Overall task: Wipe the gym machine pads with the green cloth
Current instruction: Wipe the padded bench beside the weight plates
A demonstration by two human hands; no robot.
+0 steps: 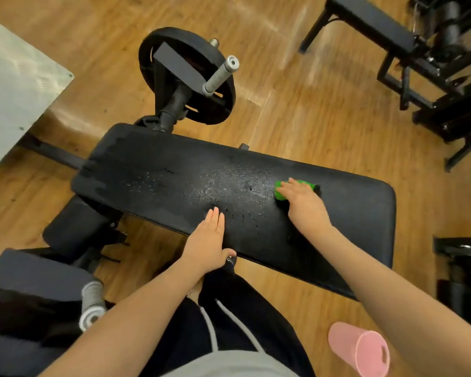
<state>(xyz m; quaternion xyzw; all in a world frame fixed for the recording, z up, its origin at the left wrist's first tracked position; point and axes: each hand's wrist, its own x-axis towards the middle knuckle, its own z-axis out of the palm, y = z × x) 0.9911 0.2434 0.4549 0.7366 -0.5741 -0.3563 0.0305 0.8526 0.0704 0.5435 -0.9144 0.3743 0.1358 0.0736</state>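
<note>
Green cloth (280, 192) lies bunched on the right part of the long black pad (152, 170), pressed down under the right hand (302, 201), whose fingers lie over it; whether they curl round it cannot be told. Fine droplets and wet streaks cover the pad's middle. Left hand (210, 240) rests flat on the pad's near edge, fingers straight and together, thumb at the rim, holding nothing. Beyond the pad, a black weight plate (215, 104) sits behind a grey handle (220, 74). A pink bucket (362, 349) lies on the wooden floor (297, 99), lower right.
</note>
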